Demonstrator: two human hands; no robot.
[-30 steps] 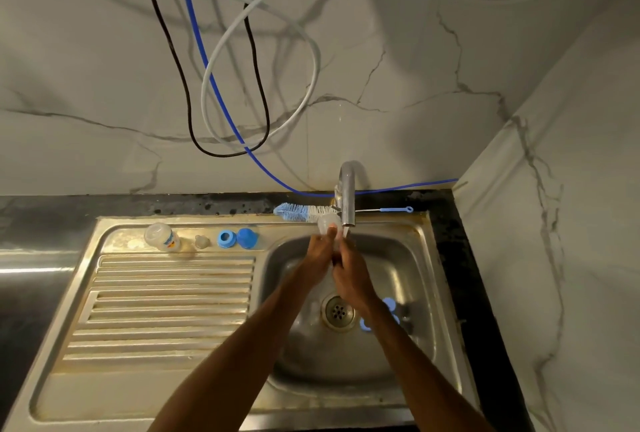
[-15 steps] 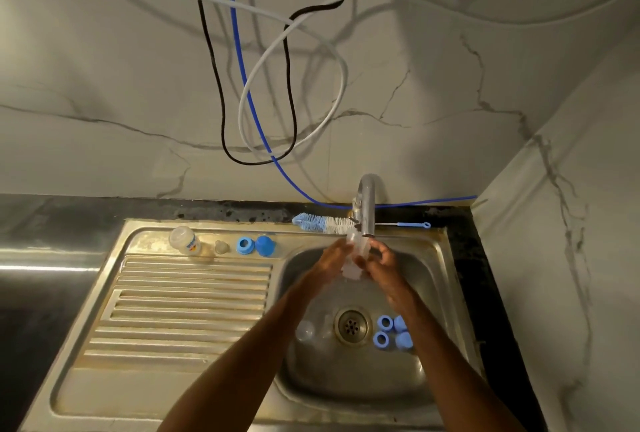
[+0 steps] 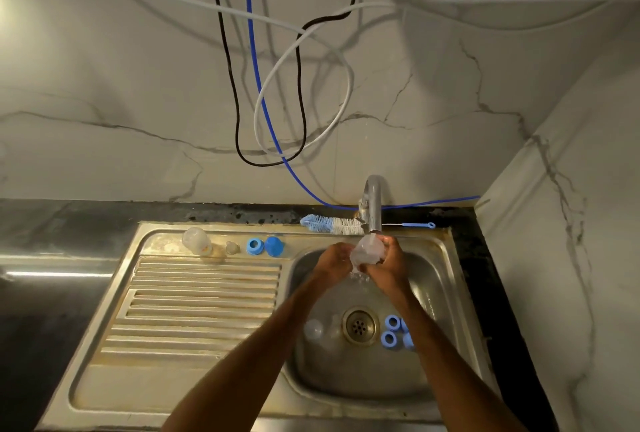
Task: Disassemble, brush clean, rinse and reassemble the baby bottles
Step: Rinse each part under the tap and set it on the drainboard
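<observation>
Under the tap (image 3: 373, 203), my left hand (image 3: 334, 263) and my right hand (image 3: 389, 267) both hold a clear baby bottle (image 3: 369, 251) over the sink basin (image 3: 436, 293); water runs off it. On the basin floor lie blue collar rings (image 3: 393, 329), a clear cap (image 3: 313, 329) and another clear piece beside the drain (image 3: 359, 325). At the back of the drainboard (image 3: 194, 310) stand a second clear bottle (image 3: 196, 241), a teat (image 3: 232, 247), a blue ring (image 3: 255, 246) and a blue cap (image 3: 274, 246).
A blue and white bottle brush (image 3: 332, 224) lies along the sink's back edge behind the tap, its thin handle (image 3: 415, 225) pointing right. Cables hang on the marble wall. A dark countertop (image 3: 52, 224) surrounds the sink; a wall closes off the right side.
The view has tilted down a little, showing more of the basin. Both hands stay under the tap and have turned the bottle, with my right hand now higher beside the spout.
</observation>
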